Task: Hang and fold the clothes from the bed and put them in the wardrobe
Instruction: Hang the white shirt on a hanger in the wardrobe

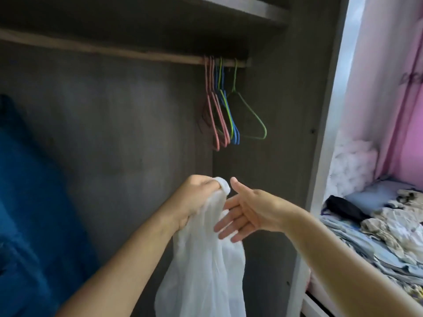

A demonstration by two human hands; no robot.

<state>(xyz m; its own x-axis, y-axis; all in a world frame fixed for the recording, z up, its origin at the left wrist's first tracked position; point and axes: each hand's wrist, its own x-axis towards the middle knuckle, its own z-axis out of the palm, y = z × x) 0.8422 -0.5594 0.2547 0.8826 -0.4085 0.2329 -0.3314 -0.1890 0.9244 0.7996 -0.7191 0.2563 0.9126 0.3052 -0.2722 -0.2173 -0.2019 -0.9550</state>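
A: The left hand (194, 197) is gripping the white garment (206, 259) in front of the wardrobe (137, 133); the right hand (246, 210) is spread open, holding nothing.

B: She is probably needing a hanger (249, 115) next, from the rod (103, 50).

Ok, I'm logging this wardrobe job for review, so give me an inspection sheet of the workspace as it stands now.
Surface: dark wardrobe interior, a wooden rail under a shelf.
Job's things: white garment hanging from the left hand; empty hangers, pink, blue and green, bunched at the rail's right end; blue fabric at the left edge, already in the wardrobe.
Clutter: pile of crumpled clothes on the bed at right.
Grippers: left hand grips the garment's top; right hand open, fingers straight against the cloth.
Cables: nothing seen.
Surroundings: pink wall behind the bed.
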